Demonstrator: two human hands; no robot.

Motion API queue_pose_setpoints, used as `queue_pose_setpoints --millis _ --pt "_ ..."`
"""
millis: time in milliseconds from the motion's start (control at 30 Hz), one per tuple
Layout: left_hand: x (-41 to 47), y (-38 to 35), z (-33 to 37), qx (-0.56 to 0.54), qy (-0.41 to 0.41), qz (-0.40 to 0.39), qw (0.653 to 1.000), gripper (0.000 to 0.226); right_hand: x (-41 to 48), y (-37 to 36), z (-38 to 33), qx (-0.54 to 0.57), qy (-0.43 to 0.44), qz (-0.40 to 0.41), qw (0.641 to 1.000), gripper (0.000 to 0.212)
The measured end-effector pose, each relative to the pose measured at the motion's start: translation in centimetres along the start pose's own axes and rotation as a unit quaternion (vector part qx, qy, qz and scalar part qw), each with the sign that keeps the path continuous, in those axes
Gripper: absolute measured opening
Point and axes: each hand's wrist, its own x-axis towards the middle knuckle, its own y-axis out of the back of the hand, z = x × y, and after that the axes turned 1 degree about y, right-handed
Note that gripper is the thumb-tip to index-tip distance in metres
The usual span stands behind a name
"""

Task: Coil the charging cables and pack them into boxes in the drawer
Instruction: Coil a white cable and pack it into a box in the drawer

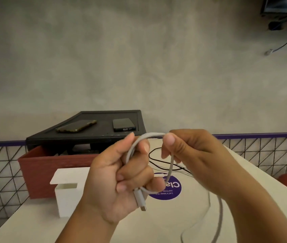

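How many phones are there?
2. Both lie on the black tray: the gold-edged phone at its left, the dark phone at its right. Others may be hidden.

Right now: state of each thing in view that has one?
white cable, one loop formed, plug end sticking out below the left hand, rest trailing uncoiled.
left hand, grips the loop.
right hand, pinches the loop's top.
white box, open, lid shifted aside on top.
black cable, loose, uncoiled on the table.
gold-edged phone, flat on black tray.
second phone, flat on it too.
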Motion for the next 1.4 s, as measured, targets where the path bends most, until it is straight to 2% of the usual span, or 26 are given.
queue_pose_setpoints --millis 67,100,167,200,300,400,467,500,567,633,667,767,833,900,967,1000,1067,1133,1167,1200,1233,1267,1333,1400 --pt "0.2 -0.1 -0.1 -0.015 0.005 0.037 0.999 0.036 0.2 -0.8 0.1 0.004 -0.019 0.009 1.0 0.054" --pt "0.5 -0.2 -0.3 -0.002 0.017 0.101 0.995 0.033 0.3 -1.0 0.2 0.002 -0.033 0.018 0.999 0.048" --pt "0.7 -0.2 -0.5 0.129 0.004 0.284 0.95 0.032 0.6 -1.3 0.5 -0.02 -0.06 0.034 0.997 0.046" --pt "0.8 -0.3 -0.6 0.199 -0.004 0.333 0.922 0.033 0.7 -1.5 0.8 -0.031 -0.072 0.042 0.996 0.048" --pt "0.7 -0.1 -0.3 0.347 0.006 0.369 0.862 0.036 0.9 -2.0 1.9 -0.039 -0.109 0.073 0.991 0.053" --pt "0.3 0.1 0.5 0.397 0.046 0.372 0.838 0.032 1.0 -2.3 2.6 -0.034 -0.132 0.084 0.987 0.051" --pt "0.1 0.2 0.9 0.403 0.065 0.355 0.841 0.031 1.0 -2.5 2.9 -0.031 -0.133 0.081 0.987 0.049" --pt "-0.1 0.3 1.2 0.383 0.075 0.338 0.856 0.028 1.0 -2.6 3.0 -0.027 -0.13 0.081 0.988 0.048" --pt "-0.7 0.4 1.9 0.271 0.097 0.258 0.922 0.017 1.1 -2.7 3.0 0.0 -0.128 0.085 0.988 0.047" --pt "-1.2 0.6 2.5 0.166 0.119 0.152 0.967 0.031 1.2 -2.8 3.1 0.061 -0.128 0.089 0.986 0.049" --pt "-1.3 1.1 2.5 0.131 0.124 0.115 0.977 0.038 1.2 -2.8 3.1 0.093 -0.127 0.086 0.984 0.052" --pt "-0.7 1.3 1.8 0.022 0.099 0.044 0.994 0.036 1.1 -3.1 2.7 0.161 -0.122 0.071 0.977 0.05" --pt "-0.2 0.6 1.2 -0.006 0.066 0.086 0.994 0.04 1.0 -3.3 2.3 0.19 -0.122 0.06 0.972 0.044" --pt "0.0 -0.3 1.0 0.075 -0.002 0.191 0.979 0.045 1.0 -3.3 2.1 0.193 -0.127 0.062 0.971 0.043" --pt "0.2 -1.0 0.9 0.208 -0.061 0.276 0.936 0.03 1.0 -3.1 2.0 0.214 -0.145 0.069 0.964 0.041" --pt "0.5 -0.9 0.8 0.302 -0.093 0.323 0.892 0.024 1.0 -2.9 2.0 0.229 -0.154 0.063 0.959 0.042" --pt "0.6 -0.4 0.5 0.513 -0.156 0.387 0.75 0.027 1.0 -2.6 1.9 0.232 -0.165 0.042 0.958 0.043" --pt "0.3 0.4 0.2 0.646 -0.193 0.39 0.627 0.029 1.0 -2.7 1.8 0.212 -0.168 0.038 0.962 0.044" --pt "0.2 0.6 0.1 0.68 -0.205 0.383 0.591 0.028 1.0 -2.8 1.7 0.207 -0.167 0.045 0.963 0.045" --pt "0.0 0.7 0.0 0.7 -0.21 0.376 0.57 0.027 1.0 -2.9 1.7 0.206 -0.167 0.055 0.963 0.045" --pt "0.0 0.6 -0.1 0.706 -0.197 0.371 0.57 0.027 1.0 -3.0 1.7 0.204 -0.166 0.064 0.963 0.046" --pt "0.1 0.4 0.0 0.689 -0.168 0.369 0.601 0.026 1.0 -3.0 1.7 0.199 -0.164 0.072 0.964 0.046" --pt "0.2 0.1 0.4 0.574 -0.083 0.357 0.732 0.034 1.1 -3.0 1.9 0.185 -0.153 0.085 0.967 0.047" --pt "-0.1 0.1 1.1 0.398 -0.015 0.302 0.866 0.03 1.1 -2.7 2.0 0.17 -0.135 0.086 0.972 0.046"
